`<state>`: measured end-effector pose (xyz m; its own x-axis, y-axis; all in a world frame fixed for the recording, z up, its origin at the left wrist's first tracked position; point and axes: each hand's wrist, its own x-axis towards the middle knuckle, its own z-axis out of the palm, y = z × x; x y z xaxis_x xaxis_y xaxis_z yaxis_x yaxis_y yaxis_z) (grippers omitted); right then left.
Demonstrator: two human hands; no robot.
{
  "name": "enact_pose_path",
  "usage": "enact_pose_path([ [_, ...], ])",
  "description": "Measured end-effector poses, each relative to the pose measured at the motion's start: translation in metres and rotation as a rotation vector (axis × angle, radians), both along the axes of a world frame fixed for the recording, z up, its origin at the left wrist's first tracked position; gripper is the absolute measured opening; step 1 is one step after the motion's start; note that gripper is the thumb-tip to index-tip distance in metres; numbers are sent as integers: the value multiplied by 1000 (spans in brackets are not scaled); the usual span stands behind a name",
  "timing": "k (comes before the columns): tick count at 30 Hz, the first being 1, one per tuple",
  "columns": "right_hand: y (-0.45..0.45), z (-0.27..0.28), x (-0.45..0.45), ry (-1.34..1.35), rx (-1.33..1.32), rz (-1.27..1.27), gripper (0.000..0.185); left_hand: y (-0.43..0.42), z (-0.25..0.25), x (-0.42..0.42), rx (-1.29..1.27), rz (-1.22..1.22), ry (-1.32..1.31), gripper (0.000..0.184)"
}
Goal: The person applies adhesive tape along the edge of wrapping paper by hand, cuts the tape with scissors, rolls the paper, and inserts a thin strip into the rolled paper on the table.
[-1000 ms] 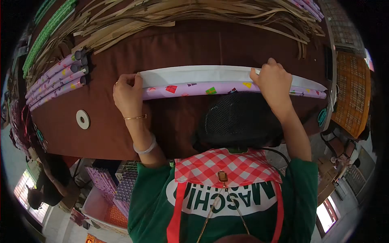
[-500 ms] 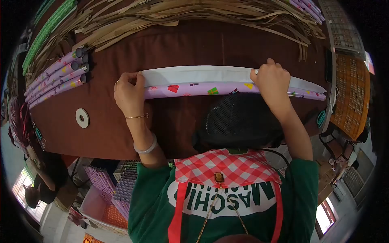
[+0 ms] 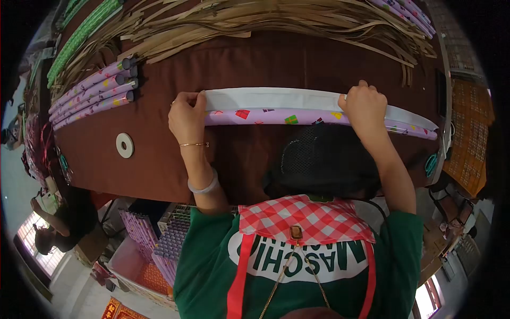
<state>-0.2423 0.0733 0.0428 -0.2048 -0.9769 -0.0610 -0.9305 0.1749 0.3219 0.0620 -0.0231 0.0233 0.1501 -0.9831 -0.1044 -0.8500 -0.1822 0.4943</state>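
A long purple patterned roll (image 3: 265, 117) lies across the brown table, with a white strip of paper (image 3: 271, 98) along its far side. At its left end my left hand (image 3: 187, 114) pinches the edge of the white paper between thumb and fingers. My right hand (image 3: 365, 109) is closed over the paper and roll towards the right, its thumb on the white strip. The roll's right end (image 3: 425, 133) sticks out past this hand. Whether the paper is attached to the roll cannot be made out.
A tape ring (image 3: 125, 145) lies at the left. Purple tubes (image 3: 93, 95), green rolls (image 3: 85, 40) and brown strips (image 3: 212, 26) lie farther back. Teal scissors (image 3: 431, 165) are at the right edge. A black mesh cap (image 3: 324, 159) is near my chest. Another person (image 3: 66, 223) is at lower left.
The whole view has shifted, so the table and hands appear farther right. Both hands keep nearly the same hold on the paper and roll.
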Motion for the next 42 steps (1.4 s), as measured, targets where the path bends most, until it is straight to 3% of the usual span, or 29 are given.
enact_pose_path([
  [9,-2,-12,0,-13,-56,-18,20,-7,5,8,28,68,-232,34],
  [12,-2,-10,3,-3,-44,-42,18,-9,1,20,46,71,-159,39],
  [15,-13,-29,5,-22,-52,-34,18,-11,-4,6,11,52,-92,31],
  [17,-15,-32,6,-30,-52,-36,18,-10,-16,-5,-424,-205,-290,19],
  [18,-16,-33,7,-31,-46,-33,18,-8,-19,-18,-534,-317,-213,12],
  [22,-18,-32,10,-21,-56,-25,17,18,-14,-84,-452,-612,176,10],
  [26,-18,-36,10,11,-92,18,17,33,-24,-128,-327,-743,375,13],
  [42,-17,-29,12,-7,-16,-17,14,-1,-20,-64,-44,-577,367,16],
])
